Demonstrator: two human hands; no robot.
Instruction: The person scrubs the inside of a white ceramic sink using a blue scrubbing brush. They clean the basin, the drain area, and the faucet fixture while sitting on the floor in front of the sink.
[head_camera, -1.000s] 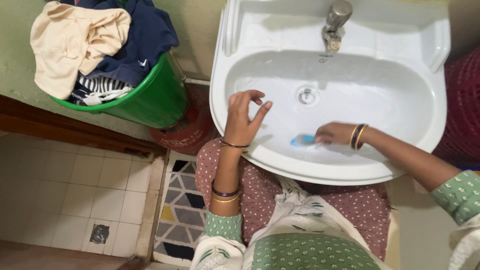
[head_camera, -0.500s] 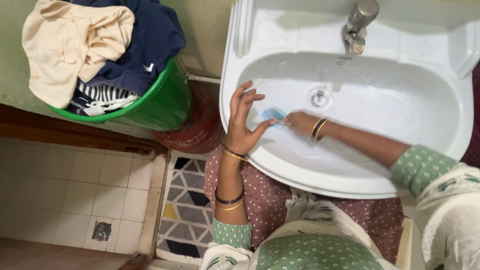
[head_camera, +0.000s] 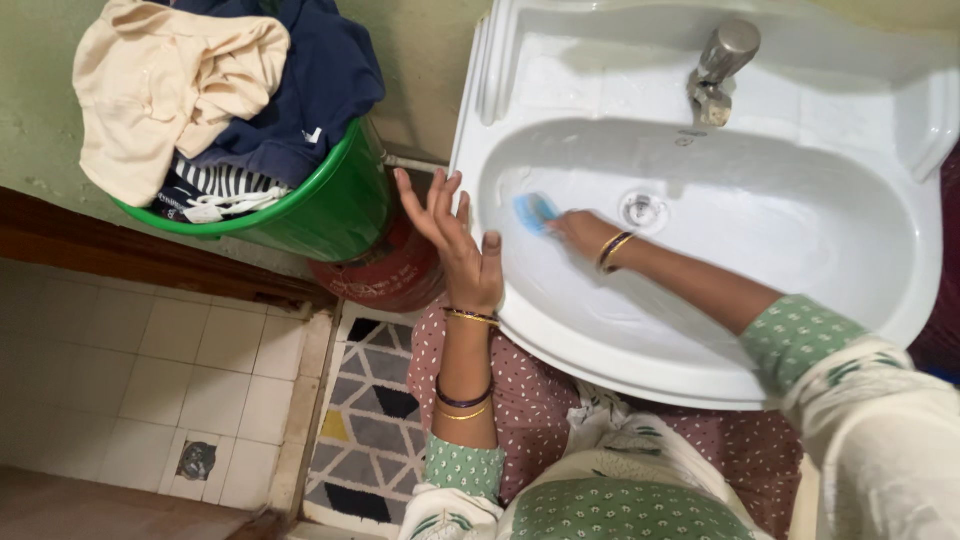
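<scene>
White washbasin fills the upper right, its left rim close to a green laundry bucket; tiled floor lies open at lower left. Right hand is clamped on a blue scrubber, pressed to the bowl's left wall, further left than half a second ago. Left hand, fingers spread and holding nothing, has lifted off the rim.

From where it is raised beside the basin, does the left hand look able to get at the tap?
Probably yes. The left hand is open and holds nothing, lifted at the left rim of the sink. The tap stands uncovered at the back, and the right hand with the blue scrubber works lower in the bowl.
</scene>
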